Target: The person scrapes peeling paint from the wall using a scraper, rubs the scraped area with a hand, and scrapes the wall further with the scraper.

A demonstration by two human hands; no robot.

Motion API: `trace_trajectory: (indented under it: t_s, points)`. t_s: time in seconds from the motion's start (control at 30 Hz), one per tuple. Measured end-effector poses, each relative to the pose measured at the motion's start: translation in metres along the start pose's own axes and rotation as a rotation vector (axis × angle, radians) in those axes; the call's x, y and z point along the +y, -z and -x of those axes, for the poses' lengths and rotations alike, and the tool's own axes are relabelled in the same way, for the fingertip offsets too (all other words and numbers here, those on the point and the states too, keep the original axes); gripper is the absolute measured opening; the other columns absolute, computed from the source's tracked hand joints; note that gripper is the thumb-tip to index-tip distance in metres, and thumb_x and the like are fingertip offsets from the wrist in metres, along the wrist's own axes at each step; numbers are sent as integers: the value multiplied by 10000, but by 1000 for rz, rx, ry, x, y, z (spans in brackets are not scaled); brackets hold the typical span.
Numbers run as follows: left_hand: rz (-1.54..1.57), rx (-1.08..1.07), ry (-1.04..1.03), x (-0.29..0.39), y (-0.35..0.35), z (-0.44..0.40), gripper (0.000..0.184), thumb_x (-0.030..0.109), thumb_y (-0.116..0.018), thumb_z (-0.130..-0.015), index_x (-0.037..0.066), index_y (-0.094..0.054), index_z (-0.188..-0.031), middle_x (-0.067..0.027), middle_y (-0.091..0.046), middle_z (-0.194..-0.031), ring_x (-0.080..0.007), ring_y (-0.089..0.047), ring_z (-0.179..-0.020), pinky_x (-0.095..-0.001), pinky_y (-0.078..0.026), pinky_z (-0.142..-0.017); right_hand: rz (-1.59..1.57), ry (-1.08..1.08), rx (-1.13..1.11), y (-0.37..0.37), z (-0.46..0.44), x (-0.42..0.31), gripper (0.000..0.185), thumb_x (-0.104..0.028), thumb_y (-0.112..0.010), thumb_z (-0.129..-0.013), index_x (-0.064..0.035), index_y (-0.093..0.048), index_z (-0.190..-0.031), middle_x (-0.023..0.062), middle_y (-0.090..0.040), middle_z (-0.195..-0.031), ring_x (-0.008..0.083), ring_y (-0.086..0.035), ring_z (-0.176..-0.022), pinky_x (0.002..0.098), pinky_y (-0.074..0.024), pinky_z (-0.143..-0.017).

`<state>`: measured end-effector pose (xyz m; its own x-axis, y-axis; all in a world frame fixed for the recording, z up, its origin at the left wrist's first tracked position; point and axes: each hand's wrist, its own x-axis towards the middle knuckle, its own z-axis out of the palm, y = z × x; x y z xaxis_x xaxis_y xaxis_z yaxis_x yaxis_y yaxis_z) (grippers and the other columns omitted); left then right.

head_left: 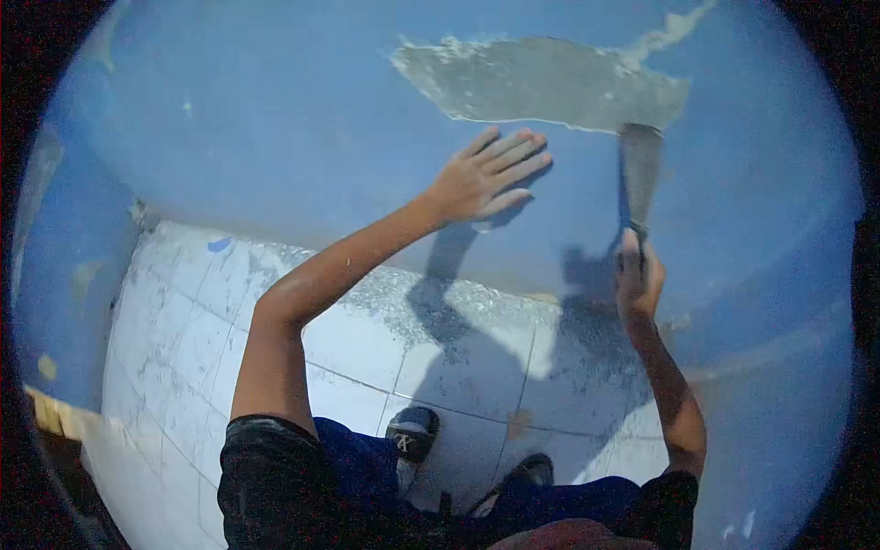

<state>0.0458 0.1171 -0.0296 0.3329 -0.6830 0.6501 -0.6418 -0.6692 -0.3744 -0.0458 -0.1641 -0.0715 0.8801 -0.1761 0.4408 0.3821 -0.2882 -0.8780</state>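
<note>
Right fingers [630,244] grip scraper [641,170] | left fingers [522,171] spread over blue wall [275,110]

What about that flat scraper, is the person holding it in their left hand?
No, the scraper is in the right hand, while the left hand is spread open at the blue wall.

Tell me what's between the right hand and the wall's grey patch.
In the head view, a scraper: the right hand grips one end, and the other reaches the lower edge of the grey patch.
</note>
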Motion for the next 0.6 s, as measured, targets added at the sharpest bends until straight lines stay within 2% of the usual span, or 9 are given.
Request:
trace_trajectory:
  t_s: [0.07, 0.17, 0.27, 0.37, 0.47, 0.57, 0.6]
  points:
    - [65, 0, 70, -4, 6, 11, 600, 488, -477, -911, 230, -341, -1435, -53, -253, -1513, -205, -225, -1398, -447, -91, -1148, -53, 35, 28, -3, -1, 1, 417, -466, -459, -955, -90, -516, -783, -34, -439, -599, 52, -375, -469, 222, -295, -406]
    - [11, 57, 168, -31, 14, 22, 615, 492, -489, -904, 219, -343, -1435, -70, -251, -1512, -246, -223, -1398, -449, -111, -1142, -180, -72, -95, -15, -14, -6, 417, -452, -453, -959, -80, -521, -785, -24, -442, -591, 58, -381, -454, 224, -302, -392]
    - [-105, 225, 234, -73, 48, 9, 653, 495, -516, -888, 190, -340, -1437, -91, -234, -1517, -288, -212, -1398, -451, -119, -1137, -411, -153, 66, -31, -29, -24, 410, -419, -433, -972, -62, -534, -795, -19, -434, -574, 59, -366, -437, 229, -289, -379]
    - [-102, 398, 295, -116, 82, -9, 646, 471, -548, -878, 155, -378, -1415, -105, -236, -1514, -299, -197, -1402, -495, -87, -1130, -415, -208, -101, -23, -40, -57, 392, -406, -463, -963, -58, -556, -809, -15, -480, -600, 62, -428, -496, 229, -333, -446]
    - [11, 522, 382, -135, 110, -22, 655, 445, -530, -896, 122, -338, -1433, -140, -199, -1522, -324, -160, -1410, -490, -68, -1129, -55, 73, -201, -8, -42, -71, 388, -354, -440, -981, -23, -563, -822, -16, -439, -564, 58, -371, -450, 226, -285, -396]
    - [10, 602, 531, -138, 99, -24, 634, 429, -543, -890, 128, -366, -1419, -153, -211, -1516, -339, -165, -1407, -523, -43, -1122, 104, -86, -212, -8, -31, -128, 330, -296, -472, -974, -14, -563, -827, -13, -445, -573, 54, -385, -467, 218, -302, -424]
    - [6, 600, 598, -128, 83, -15, 623, 426, -553, -883, 137, -386, -1409, -153, -224, -1511, -343, -174, -1404, -540, -34, -1119, 143, -159, -185, -7, -23, -136, 205, -194, -526, -949, -22, -563, -842, -16, -455, -594, 57, -386, -470, 213, -306, -442]
